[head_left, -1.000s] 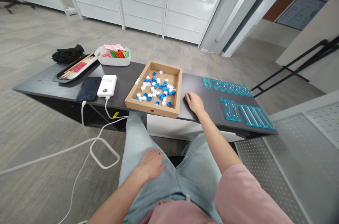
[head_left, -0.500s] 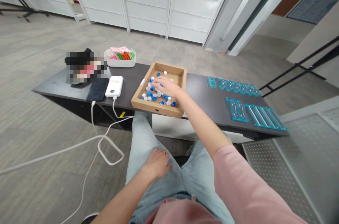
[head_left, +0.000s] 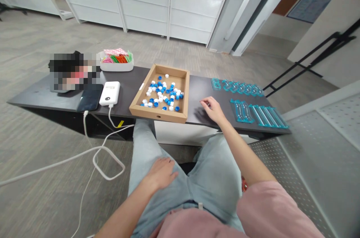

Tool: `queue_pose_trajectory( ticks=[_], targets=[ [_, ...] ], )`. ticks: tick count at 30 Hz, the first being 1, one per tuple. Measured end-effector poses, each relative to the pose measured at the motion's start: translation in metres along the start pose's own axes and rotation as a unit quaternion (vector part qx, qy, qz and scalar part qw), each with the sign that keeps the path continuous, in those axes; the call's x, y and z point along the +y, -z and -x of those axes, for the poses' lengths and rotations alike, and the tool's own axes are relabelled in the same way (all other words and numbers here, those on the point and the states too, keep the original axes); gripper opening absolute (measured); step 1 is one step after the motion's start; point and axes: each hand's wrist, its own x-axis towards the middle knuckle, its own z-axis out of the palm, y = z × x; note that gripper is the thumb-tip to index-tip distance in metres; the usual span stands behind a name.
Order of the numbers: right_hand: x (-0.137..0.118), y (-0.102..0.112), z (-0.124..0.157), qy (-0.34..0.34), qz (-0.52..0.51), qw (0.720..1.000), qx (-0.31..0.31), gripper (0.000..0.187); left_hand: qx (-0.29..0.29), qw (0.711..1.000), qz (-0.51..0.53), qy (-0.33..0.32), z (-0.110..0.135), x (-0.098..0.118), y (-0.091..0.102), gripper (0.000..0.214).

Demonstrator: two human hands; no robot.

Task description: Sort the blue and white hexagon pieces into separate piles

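Left hand (head_left: pixel 163 173) is lying flat on pale-blue denim jeans (head_left: pixel 219 170) | right hand (head_left: pixel 212 109) is curling loosely above the dark flat tabletop (head_left: pixel 199 87); I'm not seeing whether it's pinching anything | shallow tan cardboard tray (head_left: pixel 174 118), beside it, is holding small blue and white plastic pieces (head_left: pixel 168 91) | I'm fearing a wrist knock spilling them over the near edge

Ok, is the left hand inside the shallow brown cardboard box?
No, the left hand rests flat on the light-blue denim jeans.
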Motion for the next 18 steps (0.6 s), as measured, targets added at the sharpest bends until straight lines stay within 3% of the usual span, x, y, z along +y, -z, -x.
queue_pose_trajectory(
  ticks=[4,8,13,16,18],
  targets=[
    [0.0,-0.009,0.027,0.003,-0.015,0.999,-0.045,0.048,0.001,1.0,-0.008,0.001,-0.002,-0.001,-0.002,0.063],
    [-0.003,-0.017,0.027,0.017,0.0,0.997,-0.078,0.061,0.014,1.0,-0.003,-0.003,-0.004,-0.003,0.0,0.057],
    [0.0,-0.02,0.025,0.01,0.005,0.998,-0.067,0.059,0.055,0.998,0.018,-0.012,-0.009,-0.007,0.006,0.051],
    [-0.004,-0.023,0.028,0.013,0.037,0.997,-0.061,0.054,0.11,0.992,0.041,-0.036,-0.01,-0.012,0.007,0.05],
    [-0.008,-0.024,0.029,0.017,0.056,0.996,-0.064,0.051,0.198,0.976,0.061,-0.062,-0.006,-0.018,0.01,0.047]
  ],
)
